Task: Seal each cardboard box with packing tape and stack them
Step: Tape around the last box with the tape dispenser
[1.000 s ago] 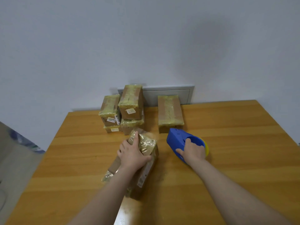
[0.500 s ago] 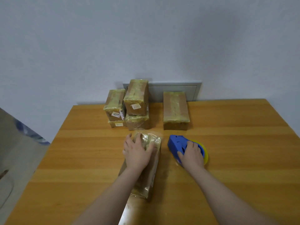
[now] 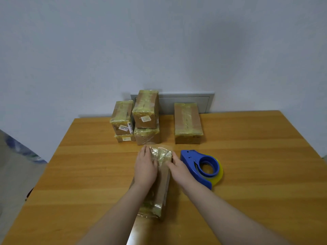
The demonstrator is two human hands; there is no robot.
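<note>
The cardboard box lay lengthwise on the table, its far end between both hands: left hand pressed flat at 9 o'clock, right hand flat-fingered at 3 o'clock, the tape dispenser just beyond it

My box: brown, glossy yellowish tape. Dispenser: blue; roll: yellow. Table: orange-brown wood grain; wall: pale grey.
</note>
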